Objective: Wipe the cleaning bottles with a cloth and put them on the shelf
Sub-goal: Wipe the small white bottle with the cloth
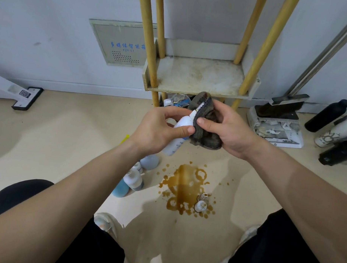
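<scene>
Near, 6 o'clock: brown spill [183, 183], 2 small bottles [200, 206] inside.
Centre: clasping tilted white bottle [180, 127] in left hand [161, 129], steadying for wiping; pinching cloth [205, 122] round neck with right hand [225, 131].
Far, 12 o'clock: stained shelf [196, 77], likely destination.

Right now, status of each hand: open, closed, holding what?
Left hand: closed, gripping the white bottle.
Right hand: closed, pinching the dark cloth against the bottle's top end.

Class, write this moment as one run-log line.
phase: wiping | left hand: grips white bottle | right hand: holds dark cloth round its top | shelf: bottle not yet placed
</scene>
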`<action>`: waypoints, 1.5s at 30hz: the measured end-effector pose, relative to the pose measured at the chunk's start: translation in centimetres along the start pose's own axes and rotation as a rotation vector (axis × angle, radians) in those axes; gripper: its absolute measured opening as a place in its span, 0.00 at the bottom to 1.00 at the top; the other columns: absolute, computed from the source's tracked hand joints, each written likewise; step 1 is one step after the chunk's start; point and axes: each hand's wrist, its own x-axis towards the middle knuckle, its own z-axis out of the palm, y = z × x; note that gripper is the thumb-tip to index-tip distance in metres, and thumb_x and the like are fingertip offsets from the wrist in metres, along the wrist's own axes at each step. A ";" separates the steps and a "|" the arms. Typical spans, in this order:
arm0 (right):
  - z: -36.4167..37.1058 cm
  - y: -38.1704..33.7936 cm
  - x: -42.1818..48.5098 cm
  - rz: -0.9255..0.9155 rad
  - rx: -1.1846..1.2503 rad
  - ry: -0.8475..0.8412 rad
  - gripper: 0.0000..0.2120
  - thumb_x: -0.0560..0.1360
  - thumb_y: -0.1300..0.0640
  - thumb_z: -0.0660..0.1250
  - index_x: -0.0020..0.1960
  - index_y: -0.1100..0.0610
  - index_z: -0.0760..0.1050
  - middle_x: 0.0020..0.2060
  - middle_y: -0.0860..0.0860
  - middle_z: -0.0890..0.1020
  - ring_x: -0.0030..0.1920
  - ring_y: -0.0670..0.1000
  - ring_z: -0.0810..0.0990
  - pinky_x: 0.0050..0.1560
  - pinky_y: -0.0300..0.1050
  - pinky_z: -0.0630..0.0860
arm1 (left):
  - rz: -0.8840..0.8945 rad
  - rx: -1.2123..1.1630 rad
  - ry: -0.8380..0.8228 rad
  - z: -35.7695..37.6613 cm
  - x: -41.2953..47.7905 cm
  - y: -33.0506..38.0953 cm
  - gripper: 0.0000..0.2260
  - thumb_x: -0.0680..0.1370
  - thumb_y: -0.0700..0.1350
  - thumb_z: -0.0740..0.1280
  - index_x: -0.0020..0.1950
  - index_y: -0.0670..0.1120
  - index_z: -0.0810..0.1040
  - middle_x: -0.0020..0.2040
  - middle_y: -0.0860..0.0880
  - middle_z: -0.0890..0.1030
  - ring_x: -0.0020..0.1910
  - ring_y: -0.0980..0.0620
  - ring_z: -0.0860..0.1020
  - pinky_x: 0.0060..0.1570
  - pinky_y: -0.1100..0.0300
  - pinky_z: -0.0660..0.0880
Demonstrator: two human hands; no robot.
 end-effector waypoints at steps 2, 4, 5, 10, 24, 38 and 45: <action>-0.3 -0.3 -0.1 0.017 0.036 -0.047 0.15 0.72 0.61 0.72 0.57 0.52 0.78 0.51 0.50 0.85 0.55 0.53 0.83 0.54 0.51 0.81 | -0.044 0.008 0.010 -0.3 0.1 0.0 0.20 0.68 0.49 0.81 0.58 0.49 0.81 0.49 0.50 0.86 0.40 0.61 0.80 0.50 0.56 0.79; -0.4 -0.7 -0.2 0.018 0.065 -0.076 0.14 0.71 0.62 0.72 0.55 0.50 0.79 0.49 0.50 0.86 0.52 0.52 0.84 0.48 0.48 0.83 | -0.089 -0.033 0.018 -0.3 0.1 0.0 0.23 0.66 0.50 0.81 0.56 0.48 0.78 0.49 0.48 0.86 0.38 0.61 0.80 0.48 0.56 0.79; -0.3 -0.8 -0.2 -0.002 0.057 -0.069 0.13 0.71 0.61 0.72 0.53 0.48 0.81 0.49 0.50 0.86 0.51 0.52 0.84 0.47 0.47 0.83 | -0.097 -0.038 0.014 -0.3 0.0 0.1 0.21 0.68 0.50 0.81 0.55 0.48 0.78 0.49 0.47 0.86 0.39 0.61 0.81 0.47 0.57 0.79; -0.7 -0.6 0.1 -0.056 0.068 0.067 0.13 0.70 0.59 0.75 0.53 0.54 0.78 0.51 0.56 0.84 0.50 0.56 0.83 0.50 0.53 0.83 | -0.347 -0.079 -0.210 -1.0 -0.9 0.2 0.20 0.82 0.61 0.59 0.58 0.48 0.79 0.48 0.46 0.87 0.40 0.46 0.85 0.48 0.50 0.81; -2.7 -1.0 0.0 -0.050 -0.316 0.103 0.08 0.75 0.59 0.75 0.50 0.49 0.81 0.45 0.46 0.87 0.49 0.47 0.85 0.55 0.49 0.81 | -0.159 -0.064 0.139 0.7 -1.3 -1.0 0.10 0.76 0.50 0.75 0.54 0.49 0.82 0.49 0.47 0.82 0.41 0.52 0.81 0.47 0.52 0.80; -3.0 -1.0 0.0 0.037 -0.340 0.057 0.05 0.77 0.58 0.73 0.51 0.50 0.82 0.46 0.47 0.87 0.51 0.49 0.86 0.55 0.50 0.81 | -0.387 -0.236 -0.077 0.8 -1.3 -1.4 0.19 0.84 0.55 0.61 0.58 0.40 0.79 0.46 0.41 0.81 0.35 0.52 0.80 0.33 0.64 0.78; -3.3 -1.0 0.1 0.072 -0.319 0.063 0.05 0.77 0.58 0.73 0.52 0.51 0.82 0.49 0.51 0.87 0.52 0.53 0.86 0.58 0.57 0.81 | -0.205 -0.043 0.093 0.9 -1.4 -1.6 0.14 0.74 0.48 0.77 0.56 0.46 0.79 0.51 0.46 0.81 0.46 0.53 0.79 0.48 0.56 0.80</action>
